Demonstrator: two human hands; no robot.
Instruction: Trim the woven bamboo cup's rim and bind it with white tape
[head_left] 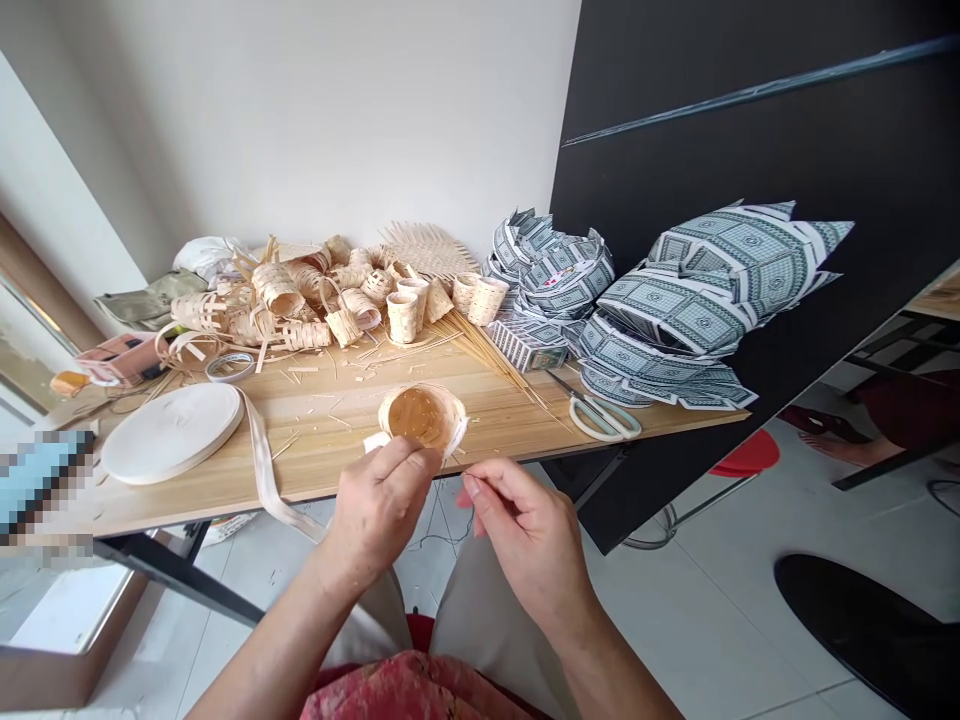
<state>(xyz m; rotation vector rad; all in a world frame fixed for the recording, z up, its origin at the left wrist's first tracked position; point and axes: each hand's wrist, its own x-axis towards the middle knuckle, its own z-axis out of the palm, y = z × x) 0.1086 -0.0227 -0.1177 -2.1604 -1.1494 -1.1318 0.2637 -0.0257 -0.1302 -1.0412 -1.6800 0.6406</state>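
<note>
Woven from pale straw, a small round basket sits tipped toward the camera, just over the near edge of the wooden table, its open mouth showing a golden inside. The left hand holds it from below, fingers curled shut on its lower rim with the thumb pressed against the side. A bit of white tape shows at the basket's left, just beside the thumb. The right hand hangs close to the right of the basket, thumb and forefinger pinched narrow together; a very thin strand seems to run from them to the basket, though it is too fine to be sure.

Further back on the table lies a heap of finished small baskets and loose woven strips, with a bundle of thin straw sticks fanning out toward the right. A flat roll of white ribbon lies at the left, its loose end trailing over the table edge. A smaller roll of tape lies behind it. Scissors with pale green handles rest near the right front corner, beside stacks of folded blue-patterned paper. A red stool stands on the tiled floor beyond the table.
</note>
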